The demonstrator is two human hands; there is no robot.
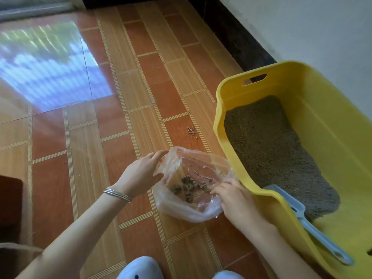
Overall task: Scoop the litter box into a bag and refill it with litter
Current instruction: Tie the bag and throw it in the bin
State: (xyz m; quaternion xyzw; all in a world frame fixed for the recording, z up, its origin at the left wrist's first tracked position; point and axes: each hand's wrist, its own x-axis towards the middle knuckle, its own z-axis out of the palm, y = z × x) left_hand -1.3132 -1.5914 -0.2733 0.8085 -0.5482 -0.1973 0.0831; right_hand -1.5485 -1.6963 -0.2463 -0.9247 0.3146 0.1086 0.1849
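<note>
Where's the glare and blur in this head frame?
Head view: window glare washes out the glossy orange tiled floor at upper left; wide-angle bend curves the yellow plastic litter box; slight motion softness on both hands; the clear plastic bag stays readable.

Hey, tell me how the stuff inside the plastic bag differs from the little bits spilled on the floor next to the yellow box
The clumps in the bag are dark, lumpy and larger; the spilled pellets on the floor are pale, small and round. The clumps lie inside the clear plastic bag, which the left hand and right hand touch at its rim; the pellets lie loose on a tile beside the yellow litter box, untouched. Both are small clusters.
</note>
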